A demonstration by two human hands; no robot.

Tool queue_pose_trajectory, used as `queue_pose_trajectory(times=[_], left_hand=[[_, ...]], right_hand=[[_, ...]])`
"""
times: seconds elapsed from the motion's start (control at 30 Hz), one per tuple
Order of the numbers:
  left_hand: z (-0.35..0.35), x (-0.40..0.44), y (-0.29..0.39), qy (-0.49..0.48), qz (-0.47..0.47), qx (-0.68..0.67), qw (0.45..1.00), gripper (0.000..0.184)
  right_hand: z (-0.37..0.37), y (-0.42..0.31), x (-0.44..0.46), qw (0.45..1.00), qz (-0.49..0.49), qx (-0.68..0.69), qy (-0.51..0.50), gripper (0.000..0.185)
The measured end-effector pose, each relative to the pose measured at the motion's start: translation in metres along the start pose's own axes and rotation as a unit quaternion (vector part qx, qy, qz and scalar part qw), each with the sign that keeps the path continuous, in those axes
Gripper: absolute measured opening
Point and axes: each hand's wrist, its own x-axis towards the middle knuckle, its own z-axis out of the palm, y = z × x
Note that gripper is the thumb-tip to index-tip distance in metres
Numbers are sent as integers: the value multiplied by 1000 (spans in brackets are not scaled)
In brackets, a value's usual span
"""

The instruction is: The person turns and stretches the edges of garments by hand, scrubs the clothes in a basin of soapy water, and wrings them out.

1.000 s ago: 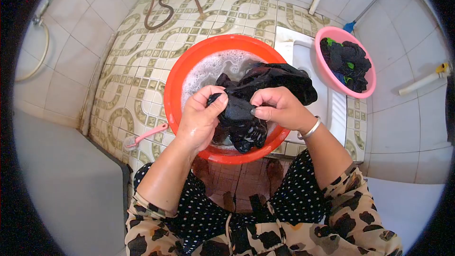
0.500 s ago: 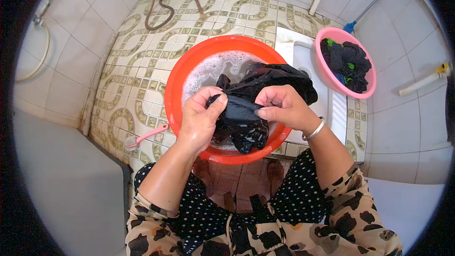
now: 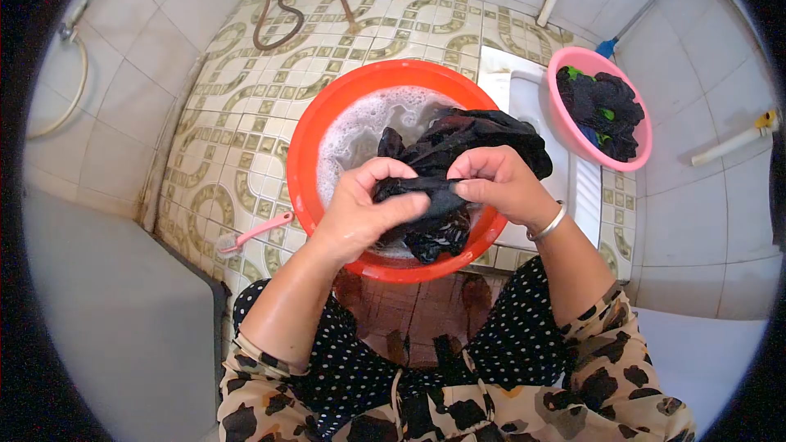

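Note:
A wet black garment (image 3: pixel 483 133) is bunched over the orange-red basin (image 3: pixel 304 172), its lower folds hanging toward the sudsy water (image 3: pixel 352 127). My left hand (image 3: pixel 352 217) holds a stretched edge of the cloth, fingers behind it and the slightly blurred thumb across the front. Close by on the right, my right hand (image 3: pixel 508 188) pinches the same edge between thumb and fingers; a silver bangle (image 3: pixel 547 223) circles that wrist. Part of the fabric is hidden behind both hands.
A pink basin (image 3: pixel 565 127) of dark clothes rests at the right by a white squat toilet (image 3: pixel 585 196). Left of the red basin lies a pink-handled brush (image 3: pixel 260 231). A brown hose (image 3: pixel 282 20) curls on the patterned tile floor (image 3: pixel 229 135); a grey panel (image 3: pixel 115 311) stands left.
My left hand has shifted right along the cloth edge, its thumb swinging toward my right hand. The held edge is now folded narrower between them. My right hand keeps its pinch.

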Motion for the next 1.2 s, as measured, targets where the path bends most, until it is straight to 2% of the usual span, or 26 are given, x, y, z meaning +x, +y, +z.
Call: queue_pose_trajectory(times=[0.03,0.1,0.13,0.17,0.2,0.23,0.27,0.3,0.37,0.4,0.47,0.5,0.57,0.67,0.8,1.07,1.2], left_hand=[[1,1,-2,0,0,0,1000,15],[4,2,-6,35,124,138,982,16],[5,1,-1,56,70,156,984,14],[5,1,-1,56,70,156,984,14],[5,1,-3,91,120,189,970,12],[6,1,-4,126,170,220,952,11],[9,1,-7,147,175,155,961,11],[10,0,-7,146,174,155,961,11],[12,-2,-7,145,188,151,960,14],[12,-2,-7,145,188,151,960,14],[12,-2,-8,136,258,228,929,17],[13,-4,-6,135,259,227,929,17],[18,-7,-1,125,290,263,912,18],[20,-8,-1,117,324,299,890,18],[21,-9,-4,111,362,328,865,19],[19,-13,-2,114,357,348,859,20],[16,-13,2,129,340,372,854,18]], right_hand=[[1,-1,-1,1000,-15,-11,-1,12],[2,-1,0,999,-29,-22,-2,11],[2,1,0,995,-58,-86,7,10],[1,2,0,985,-87,-151,17,10],[3,2,-1,985,-87,-151,17,10],[7,1,-1,965,-131,-218,59,11],[11,0,-3,938,-173,-283,100,13],[13,-1,-4,938,-172,-282,101,13],[18,-1,-6,892,-211,-360,173,14],[19,0,-5,892,-210,-361,173,14],[20,4,-4,836,-290,-420,200,15],[18,7,-4,836,-291,-421,201,15],[17,14,-3,798,-365,-431,210,18],[17,17,-4,784,-385,-436,219,20],[20,19,-3,780,-384,-439,227,23],[19,23,-2,802,-380,-402,227,24],[19,18,-2,790,-390,-418,222,24]])
